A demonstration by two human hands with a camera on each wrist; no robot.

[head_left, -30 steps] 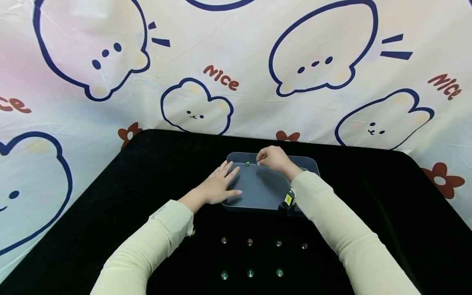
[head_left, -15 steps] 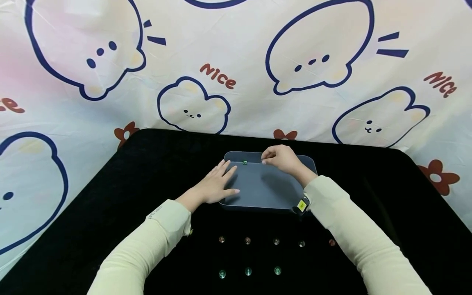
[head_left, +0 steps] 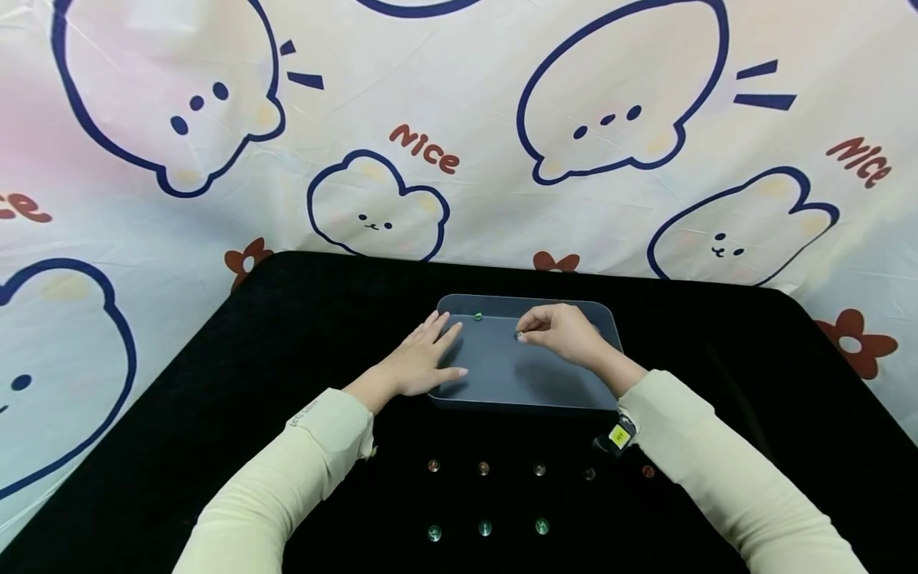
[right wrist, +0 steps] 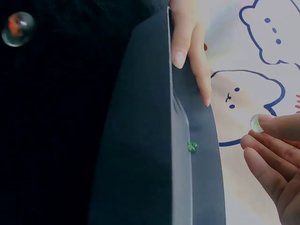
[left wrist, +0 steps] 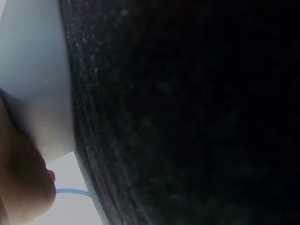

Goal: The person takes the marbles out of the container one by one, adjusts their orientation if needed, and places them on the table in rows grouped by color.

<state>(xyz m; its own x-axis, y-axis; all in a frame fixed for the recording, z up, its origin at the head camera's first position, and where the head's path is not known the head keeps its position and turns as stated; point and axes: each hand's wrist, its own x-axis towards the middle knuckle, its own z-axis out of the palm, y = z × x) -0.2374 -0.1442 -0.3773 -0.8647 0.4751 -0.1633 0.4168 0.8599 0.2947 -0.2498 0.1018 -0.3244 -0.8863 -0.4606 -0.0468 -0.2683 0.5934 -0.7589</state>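
My right hand point(head_left: 562, 333) hovers over the grey tray point(head_left: 495, 371), pinching a clear glass marble point(right wrist: 256, 123) with a pale green tint between thumb and fingertips. Near the tray's back wall lies a green marble point(head_left: 477, 317), which also shows in the right wrist view. With fingers spread, my left hand point(head_left: 414, 363) rests over the tray's left side. Only a blurred part of a hand point(left wrist: 26, 183) beside the tray wall appears in the left wrist view.
Black cloth covers the table point(head_left: 323, 311). In front of the tray are a row of reddish and clear marbles point(head_left: 484, 469) and a nearer row of green-blue marbles point(head_left: 485, 528). A yellowish marble point(head_left: 373, 452) is partly behind the left cuff. A patterned curtain point(head_left: 488, 223) stands behind.
My right hand has moved right and back toward me over the tray, its forearm swinging outward and uncovering a red marble. The left hand has stayed at the tray's left side.
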